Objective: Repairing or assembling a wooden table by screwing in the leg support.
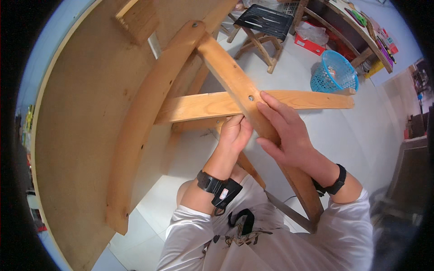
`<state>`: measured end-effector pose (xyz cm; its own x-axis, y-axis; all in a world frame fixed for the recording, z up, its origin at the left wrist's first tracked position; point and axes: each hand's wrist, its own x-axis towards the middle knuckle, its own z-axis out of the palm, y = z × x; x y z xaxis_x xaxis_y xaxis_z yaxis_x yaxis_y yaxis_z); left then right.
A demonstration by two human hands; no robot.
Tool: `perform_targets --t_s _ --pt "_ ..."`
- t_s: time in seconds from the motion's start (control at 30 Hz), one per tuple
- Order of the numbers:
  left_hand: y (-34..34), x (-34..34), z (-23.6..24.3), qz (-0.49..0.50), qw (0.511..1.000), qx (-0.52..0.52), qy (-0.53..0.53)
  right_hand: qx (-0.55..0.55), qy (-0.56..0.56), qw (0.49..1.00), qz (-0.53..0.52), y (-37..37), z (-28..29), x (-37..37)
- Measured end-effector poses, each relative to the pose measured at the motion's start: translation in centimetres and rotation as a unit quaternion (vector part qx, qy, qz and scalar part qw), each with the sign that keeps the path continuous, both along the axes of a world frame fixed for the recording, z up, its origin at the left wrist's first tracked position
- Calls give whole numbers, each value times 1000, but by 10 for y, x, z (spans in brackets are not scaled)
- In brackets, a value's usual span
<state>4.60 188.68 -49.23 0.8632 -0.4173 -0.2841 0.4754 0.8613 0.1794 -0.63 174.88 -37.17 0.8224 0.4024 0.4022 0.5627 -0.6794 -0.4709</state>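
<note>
A wooden tabletop (68, 135) stands tipped on its side at the left, with wooden bars joined to its underside. One long table leg (230, 74) slants down toward my lap and crosses a second wooden leg (199, 106). A round metal bolt head shows at the crossing. My right hand (287, 128) lies over the slanting leg just below the bolt, fingers along its face and thumb near its left edge. Under the crossing, my left hand (236, 134) has its fingers curled in behind the wood. Whatever they pinch is hidden.
A curved wooden rail (153, 95) runs along the tabletop. Beyond the legs are a black-topped folding stool (264, 21), a blue mesh basket (332, 74), a red box (309, 44) and a cluttered workbench (361, 27). Pale tiles (334, 135) cover the floor.
</note>
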Motion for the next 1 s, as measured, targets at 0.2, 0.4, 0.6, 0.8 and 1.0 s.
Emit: perform_targets --t_s 0.2,0.4,0.6,0.8,1.0 --pt "0 2 3 7 999 -15 28 -22 -9 1000 -4 -2 0 1" --pt "-1 -2 11 -23 999 -13 22 -11 -8 1000 4 -8 2 1" --pt "-1 -4 12 -27 998 49 18 -19 17 1000 4 -11 7 3" --pt "-7 -4 25 -18 992 125 14 -4 10 1000 21 -16 5 6" --pt "-3 -5 18 6 990 135 30 -21 20 999 19 -16 6 7"
